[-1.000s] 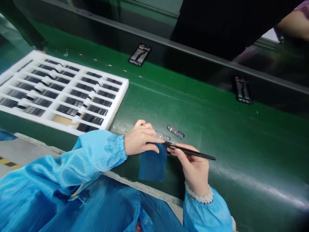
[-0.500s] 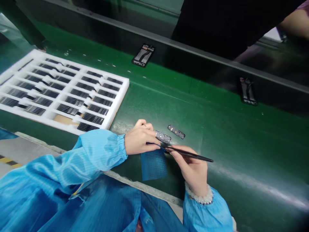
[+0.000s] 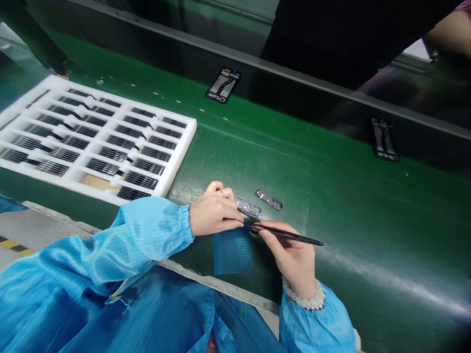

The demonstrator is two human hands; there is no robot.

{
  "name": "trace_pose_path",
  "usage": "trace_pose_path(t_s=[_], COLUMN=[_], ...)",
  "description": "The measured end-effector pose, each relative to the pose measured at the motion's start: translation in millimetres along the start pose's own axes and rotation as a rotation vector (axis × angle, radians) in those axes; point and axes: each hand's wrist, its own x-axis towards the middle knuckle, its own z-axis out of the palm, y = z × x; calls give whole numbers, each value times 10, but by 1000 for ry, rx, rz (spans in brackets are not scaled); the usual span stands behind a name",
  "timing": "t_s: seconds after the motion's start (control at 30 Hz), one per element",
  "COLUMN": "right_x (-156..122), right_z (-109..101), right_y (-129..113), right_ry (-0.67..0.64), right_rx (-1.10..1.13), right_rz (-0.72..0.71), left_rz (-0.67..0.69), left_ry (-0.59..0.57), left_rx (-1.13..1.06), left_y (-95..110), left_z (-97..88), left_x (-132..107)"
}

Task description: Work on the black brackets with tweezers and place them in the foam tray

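My left hand [image 3: 215, 210] is closed, thumb and fingers pinching the upper edge of a blue sheet [image 3: 233, 251] dotted with rows of small dark squares. Against its fingertips lies a dark, narrow phone part [image 3: 248, 208] with small components on it, partly covered by the hand. A second such part [image 3: 269, 199] rests just beyond, on the green surface. Black tweezers [image 3: 294, 236] are gripped in my right hand [image 3: 290, 252], their tips pointing left at the sheet's top edge by my left fingers. What the tips touch is too small to make out.
A white foam tray [image 3: 189, 128] with several rows of black flat parts stands at the left. Two open phone frames [image 3: 223, 85] lie along the far strip, the other one [image 3: 383, 139] further right. Another person's arm [image 3: 454, 37] shows at top right.
Both phone frames on the far strip have shifted slightly to the right. The blue sheet and the tweezers have moved a little to the left. My left hand stays almost still.
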Motion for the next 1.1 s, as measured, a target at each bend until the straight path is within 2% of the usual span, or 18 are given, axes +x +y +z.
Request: trace_pose_path(t_s=[0.57, 1.1], right_x=[-13, -11], right_z=[-2, -4], right_y=[25, 22], right_ry=[-13, -12], right_rx=[22, 20], right_rz=[45, 10], left_rz=[35, 50], left_ry=[39, 48], left_rx=[14, 26], left_y=[22, 25], left_z=[-15, -16], left_x=[-1, -4])
